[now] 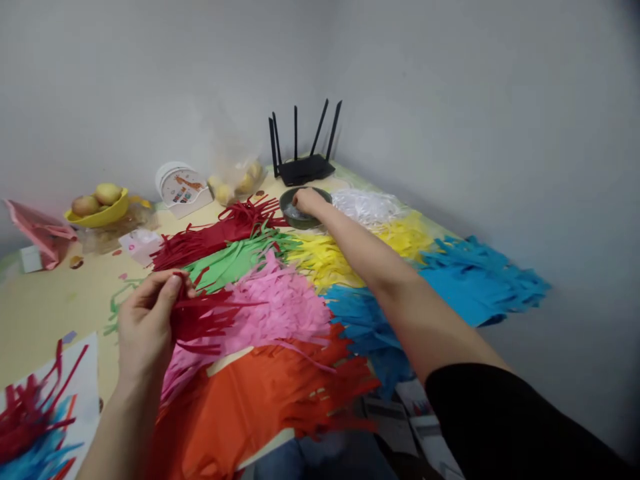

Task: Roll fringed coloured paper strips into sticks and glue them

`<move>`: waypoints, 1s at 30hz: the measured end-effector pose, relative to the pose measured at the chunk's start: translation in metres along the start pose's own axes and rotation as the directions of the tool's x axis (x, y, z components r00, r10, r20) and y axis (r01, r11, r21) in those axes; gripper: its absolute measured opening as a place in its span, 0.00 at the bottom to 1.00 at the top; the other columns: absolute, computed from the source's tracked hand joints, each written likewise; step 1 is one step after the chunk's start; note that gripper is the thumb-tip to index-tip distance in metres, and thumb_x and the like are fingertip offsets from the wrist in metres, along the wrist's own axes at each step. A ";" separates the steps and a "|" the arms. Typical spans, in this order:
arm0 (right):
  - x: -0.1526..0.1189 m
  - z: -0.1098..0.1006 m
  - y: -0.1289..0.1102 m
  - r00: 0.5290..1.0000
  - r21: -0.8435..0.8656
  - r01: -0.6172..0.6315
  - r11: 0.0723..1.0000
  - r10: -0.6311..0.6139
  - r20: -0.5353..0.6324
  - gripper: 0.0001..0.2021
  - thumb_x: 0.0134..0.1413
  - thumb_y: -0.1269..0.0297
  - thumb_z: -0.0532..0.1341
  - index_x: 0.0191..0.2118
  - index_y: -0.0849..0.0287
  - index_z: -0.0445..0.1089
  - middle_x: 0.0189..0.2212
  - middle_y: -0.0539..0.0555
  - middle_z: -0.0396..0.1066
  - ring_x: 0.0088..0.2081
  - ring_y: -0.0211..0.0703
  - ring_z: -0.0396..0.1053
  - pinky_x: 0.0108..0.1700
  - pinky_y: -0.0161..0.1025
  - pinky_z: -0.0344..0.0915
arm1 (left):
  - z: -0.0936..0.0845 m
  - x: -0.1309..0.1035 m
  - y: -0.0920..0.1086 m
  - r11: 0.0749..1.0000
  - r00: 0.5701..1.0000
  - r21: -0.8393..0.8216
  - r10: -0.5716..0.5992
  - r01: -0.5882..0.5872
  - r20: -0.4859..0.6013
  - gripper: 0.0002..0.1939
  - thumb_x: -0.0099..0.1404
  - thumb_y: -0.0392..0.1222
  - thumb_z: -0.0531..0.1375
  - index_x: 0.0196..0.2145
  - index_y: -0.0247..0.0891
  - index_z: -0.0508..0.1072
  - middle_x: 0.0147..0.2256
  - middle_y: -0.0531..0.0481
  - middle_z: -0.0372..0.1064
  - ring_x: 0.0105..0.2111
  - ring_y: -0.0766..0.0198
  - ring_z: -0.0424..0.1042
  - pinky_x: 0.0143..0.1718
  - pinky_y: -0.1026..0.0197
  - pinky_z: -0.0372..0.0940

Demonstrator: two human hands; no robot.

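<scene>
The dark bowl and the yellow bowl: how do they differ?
Colour: the dark bowl is a dull green-grey, while the yellow bowl is bright.
Contents: the yellow bowl holds round fruits rising above its rim; the dark bowl's contents are too blurred to name.
Handling: the right hand is at the dark bowl's opening, while neither hand touches the yellow bowl.
Both are open-topped.

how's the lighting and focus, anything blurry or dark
Head view: soft, fairly even light, no harsh glare; head view: mild blur, including the red fringe in the left hand; head view: bag hazy against the wall, top right corner darkened.
</scene>
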State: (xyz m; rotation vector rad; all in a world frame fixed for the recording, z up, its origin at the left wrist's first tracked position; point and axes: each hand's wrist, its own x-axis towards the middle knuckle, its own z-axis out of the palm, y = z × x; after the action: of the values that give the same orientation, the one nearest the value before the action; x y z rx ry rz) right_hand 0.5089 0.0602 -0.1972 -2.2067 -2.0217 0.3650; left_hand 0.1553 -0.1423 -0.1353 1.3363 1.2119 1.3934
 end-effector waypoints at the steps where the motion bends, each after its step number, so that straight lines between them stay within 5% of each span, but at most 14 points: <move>1: 0.006 0.007 0.003 1.000 -0.012 -0.017 1.000 0.017 0.010 0.15 0.65 0.61 0.60 0.50 0.67 0.74 0.52 0.64 0.74 0.54 0.49 0.71 0.59 0.48 0.64 | 0.001 0.001 -0.004 1.000 1.000 0.024 -0.015 0.015 -0.005 0.11 0.59 0.48 0.70 0.35 0.39 0.79 0.28 0.54 0.72 0.29 0.70 0.71 0.33 0.71 0.69; 4: 0.017 0.023 0.009 0.999 -0.025 -0.052 0.998 0.052 -0.006 0.16 0.64 0.59 0.62 0.50 0.66 0.73 0.51 0.63 0.74 0.53 0.48 0.72 0.57 0.50 0.67 | 0.004 0.003 -0.012 0.996 0.999 0.069 -0.046 0.047 -0.027 0.13 0.57 0.49 0.71 0.35 0.39 0.80 0.27 0.53 0.73 0.28 0.70 0.72 0.33 0.71 0.68; 8: 0.019 0.020 0.014 0.998 -0.017 -0.025 1.000 0.024 -0.052 0.12 0.60 0.70 0.61 0.46 0.69 0.77 0.50 0.69 0.75 0.53 0.54 0.72 0.54 0.43 0.65 | 0.008 0.005 -0.013 0.992 0.997 0.102 -0.073 0.073 -0.010 0.14 0.55 0.49 0.72 0.35 0.39 0.80 0.27 0.52 0.74 0.27 0.68 0.72 0.28 0.70 0.67; 13: -0.032 -0.007 -0.018 0.962 0.069 0.152 0.986 -0.131 -0.238 0.14 0.62 0.70 0.57 0.49 0.67 0.77 0.48 0.63 0.77 0.50 0.49 0.73 0.52 0.38 0.64 | 0.015 0.003 -0.011 0.990 0.999 0.143 0.016 -0.012 -0.031 0.10 0.55 0.45 0.71 0.33 0.38 0.79 0.26 0.53 0.74 0.26 0.69 0.72 0.28 0.70 0.67; 16: -0.103 -0.014 -0.068 0.816 0.347 0.553 0.758 -0.408 -0.409 0.08 0.58 0.69 0.62 0.40 0.64 0.79 0.35 0.55 0.80 0.36 0.41 0.75 0.42 0.34 0.66 | 0.019 -0.003 -0.009 0.973 0.993 0.198 0.120 -0.117 -0.006 0.07 0.57 0.42 0.69 0.33 0.38 0.79 0.27 0.52 0.75 0.27 0.69 0.73 0.31 0.69 0.67; 19: -0.175 -0.015 -0.114 0.694 0.511 0.710 0.485 -0.607 -0.388 0.05 0.57 0.70 0.64 0.36 0.63 0.78 0.29 0.51 0.79 0.30 0.35 0.73 0.37 0.31 0.64 | 0.020 -0.017 -0.005 0.943 0.976 0.257 0.215 -0.214 0.024 0.05 0.60 0.41 0.67 0.34 0.38 0.79 0.30 0.52 0.77 0.30 0.68 0.74 0.34 0.68 0.68; 23: -0.226 -0.017 -0.142 0.674 0.624 0.686 0.374 -0.650 -0.352 0.04 0.56 0.72 0.64 0.35 0.64 0.77 0.28 0.50 0.78 0.30 0.33 0.73 0.36 0.29 0.64 | 0.013 -0.042 0.001 0.873 0.941 0.361 0.336 -0.328 0.041 0.04 0.62 0.40 0.65 0.34 0.38 0.79 0.30 0.52 0.77 0.29 0.69 0.73 0.32 0.68 0.66; 30: -0.249 -0.015 -0.153 0.704 0.837 0.495 0.235 -0.673 -0.228 0.04 0.54 0.69 0.66 0.35 0.65 0.76 0.26 0.51 0.77 0.27 0.35 0.73 0.33 0.32 0.68 | -0.003 -0.080 0.018 0.697 0.856 0.526 0.501 -0.487 0.127 0.02 0.65 0.35 0.62 0.34 0.37 0.77 0.31 0.53 0.77 0.30 0.68 0.74 0.32 0.67 0.65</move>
State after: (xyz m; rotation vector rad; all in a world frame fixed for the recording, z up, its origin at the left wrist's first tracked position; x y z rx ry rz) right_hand 0.3465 -0.1715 -0.1214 -0.7045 -1.8815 1.1827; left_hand 0.1599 -0.2238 -0.1322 2.1861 1.3880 1.4791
